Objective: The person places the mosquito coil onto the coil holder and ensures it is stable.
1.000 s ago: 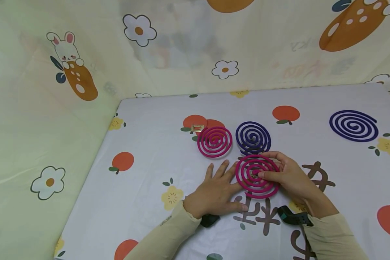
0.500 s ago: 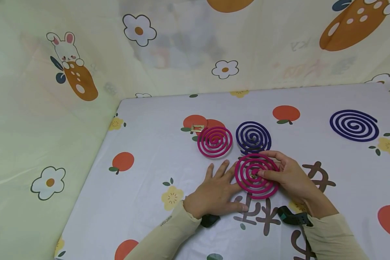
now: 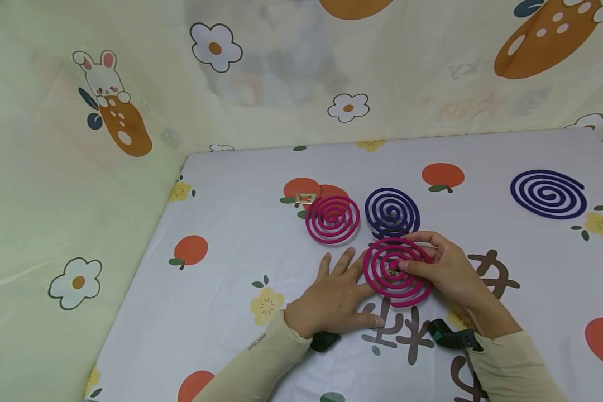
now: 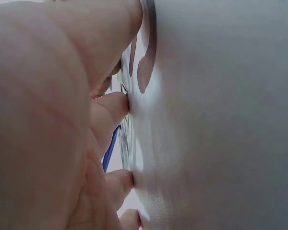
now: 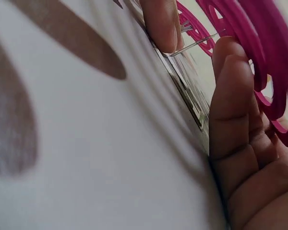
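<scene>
My right hand (image 3: 449, 273) pinches a pink mosquito coil (image 3: 393, 266) near its centre, thumb on top and fingers at its far edge and below. In the right wrist view the coil (image 5: 273, 52) is tilted above a flat metal coil stand (image 5: 189, 103), whose thin upright prong reaches its underside. My left hand (image 3: 334, 298) lies palm down with fingers spread. One of its fingertips (image 5: 165, 40) presses by the prong's foot, partly under the coil. In the left wrist view its fingertips (image 4: 120, 182) touch the cloth. Just beyond the held coil lies a dark blue coil (image 3: 392, 213).
Another pink coil (image 3: 334, 218) is left of the blue one, with a small gold-coloured metal stand (image 3: 305, 199) behind it. A second blue coil (image 3: 549, 194) lies at the far right. A printed cloth (image 3: 221, 212) covers the table; a patterned curtain (image 3: 281, 72) rises behind.
The held pink coil has turned slightly, its outer end shifting to the right along the near side. My left hand has stayed in place.
</scene>
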Motion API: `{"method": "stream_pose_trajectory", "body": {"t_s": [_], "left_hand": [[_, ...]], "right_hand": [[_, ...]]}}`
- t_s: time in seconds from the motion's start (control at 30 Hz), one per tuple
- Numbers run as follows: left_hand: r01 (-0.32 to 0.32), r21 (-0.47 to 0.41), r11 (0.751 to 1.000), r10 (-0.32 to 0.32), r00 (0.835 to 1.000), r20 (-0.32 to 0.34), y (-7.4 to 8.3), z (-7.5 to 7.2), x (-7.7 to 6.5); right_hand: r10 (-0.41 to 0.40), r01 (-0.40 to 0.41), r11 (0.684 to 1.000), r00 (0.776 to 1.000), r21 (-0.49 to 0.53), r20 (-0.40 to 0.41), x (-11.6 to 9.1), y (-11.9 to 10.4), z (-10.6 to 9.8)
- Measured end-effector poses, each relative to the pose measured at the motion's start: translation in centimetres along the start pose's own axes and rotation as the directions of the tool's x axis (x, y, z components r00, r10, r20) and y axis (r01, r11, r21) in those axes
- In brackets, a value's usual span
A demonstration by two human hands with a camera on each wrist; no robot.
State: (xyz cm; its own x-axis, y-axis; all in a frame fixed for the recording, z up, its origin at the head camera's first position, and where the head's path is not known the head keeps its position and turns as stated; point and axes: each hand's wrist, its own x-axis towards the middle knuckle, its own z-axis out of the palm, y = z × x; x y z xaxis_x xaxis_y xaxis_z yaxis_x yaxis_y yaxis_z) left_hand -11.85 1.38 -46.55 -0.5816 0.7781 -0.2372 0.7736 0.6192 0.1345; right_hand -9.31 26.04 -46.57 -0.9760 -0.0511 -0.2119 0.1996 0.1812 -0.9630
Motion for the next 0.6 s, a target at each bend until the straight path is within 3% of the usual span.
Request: {"method": "stream_pose_trajectory", "body": {"t_s": [0.6], "left_hand": [[0.004,-0.006,1.0,-0.004,1.0,0.0,0.09,-0.21,-0.1]], "right_hand": [[-0.022,0.021,1.0,0.999,0.023,0.024,0.01,0.06,0.04]]}}
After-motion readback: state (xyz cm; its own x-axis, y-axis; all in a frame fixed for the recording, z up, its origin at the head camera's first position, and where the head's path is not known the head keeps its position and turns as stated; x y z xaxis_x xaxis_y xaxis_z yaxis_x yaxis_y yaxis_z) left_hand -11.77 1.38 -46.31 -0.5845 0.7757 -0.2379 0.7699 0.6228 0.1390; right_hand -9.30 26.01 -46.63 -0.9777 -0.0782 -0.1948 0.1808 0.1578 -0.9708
